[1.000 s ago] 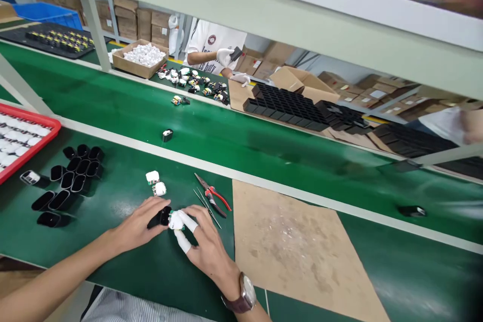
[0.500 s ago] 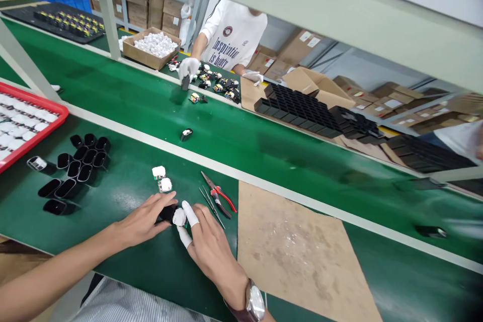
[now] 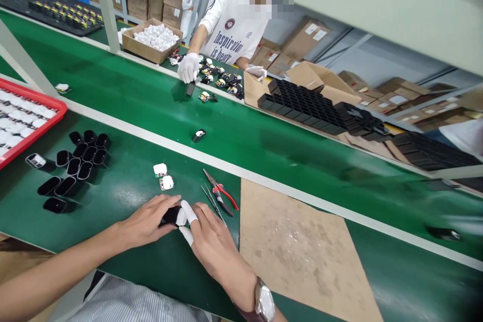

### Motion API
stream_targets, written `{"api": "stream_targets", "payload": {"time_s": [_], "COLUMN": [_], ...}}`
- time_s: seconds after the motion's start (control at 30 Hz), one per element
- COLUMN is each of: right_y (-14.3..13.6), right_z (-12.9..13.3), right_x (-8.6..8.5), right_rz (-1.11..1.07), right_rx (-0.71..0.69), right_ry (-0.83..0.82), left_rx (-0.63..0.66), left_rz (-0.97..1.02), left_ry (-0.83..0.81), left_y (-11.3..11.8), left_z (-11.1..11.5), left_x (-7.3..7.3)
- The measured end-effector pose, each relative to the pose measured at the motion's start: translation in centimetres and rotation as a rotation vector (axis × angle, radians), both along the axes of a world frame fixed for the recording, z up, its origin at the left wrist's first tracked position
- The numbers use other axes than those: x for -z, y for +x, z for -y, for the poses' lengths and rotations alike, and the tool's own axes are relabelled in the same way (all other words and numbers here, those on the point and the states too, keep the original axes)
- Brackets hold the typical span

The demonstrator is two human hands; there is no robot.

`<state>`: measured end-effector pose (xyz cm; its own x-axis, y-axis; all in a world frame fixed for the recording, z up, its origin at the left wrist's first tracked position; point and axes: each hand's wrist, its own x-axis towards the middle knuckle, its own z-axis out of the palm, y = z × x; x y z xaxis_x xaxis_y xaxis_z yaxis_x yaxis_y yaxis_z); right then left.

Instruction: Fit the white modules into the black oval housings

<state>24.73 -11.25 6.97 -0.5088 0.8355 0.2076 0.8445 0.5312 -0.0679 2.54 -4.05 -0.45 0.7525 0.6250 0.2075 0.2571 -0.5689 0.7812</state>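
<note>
Left hand [image 3: 145,221] is gripping a black oval plastic sleeve [image 3: 171,215]; right hand [image 3: 215,236] is pinching a white rounded circuit module [image 3: 181,217] at its right end.

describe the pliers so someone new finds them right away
Find the brown sheet on the green bench. Just off its left edge, beyond the right hand, lie the pliers. Their red-and-black handles set them apart from the plain tweezers alongside.

Green belt [image 3: 271,146], green tabletop [image 3: 124,181], and here's a black casing [image 3: 171,215] against a white piece [image 3: 181,217]! White finger covers [image 3: 188,211], red on the pliers [image 3: 218,190], red tray [image 3: 56,107], tan cardboard sheet [image 3: 298,251], dark stripes down a pale garment [image 3: 139,302]!
</note>
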Motion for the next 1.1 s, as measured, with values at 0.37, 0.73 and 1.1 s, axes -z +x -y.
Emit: {"api": "stream_targets", "payload": {"time_s": [0.37,0.73,1.1], "right_y": [0.9,-0.3,-0.3], "right_z": [0.4,0.1,0.4], "right_x": [0.7,3.5,4.4], "right_rz": [-0.218,-0.337,-0.641], "right_rx": [-0.007,0.005,0.071], "right_ry": [0.025,-0.067,-0.045], "left_rx": [-0.01,0.014,0.042], "left_rz": [0.013,-0.054,-0.053], "left_ry": [-0.153,-0.252,-0.106], "left_y": [-0.5,-0.7,-0.8], "left_z": [-0.3,-0.4,-0.2], "left_x": [0.2,0.2,-0.3]}}
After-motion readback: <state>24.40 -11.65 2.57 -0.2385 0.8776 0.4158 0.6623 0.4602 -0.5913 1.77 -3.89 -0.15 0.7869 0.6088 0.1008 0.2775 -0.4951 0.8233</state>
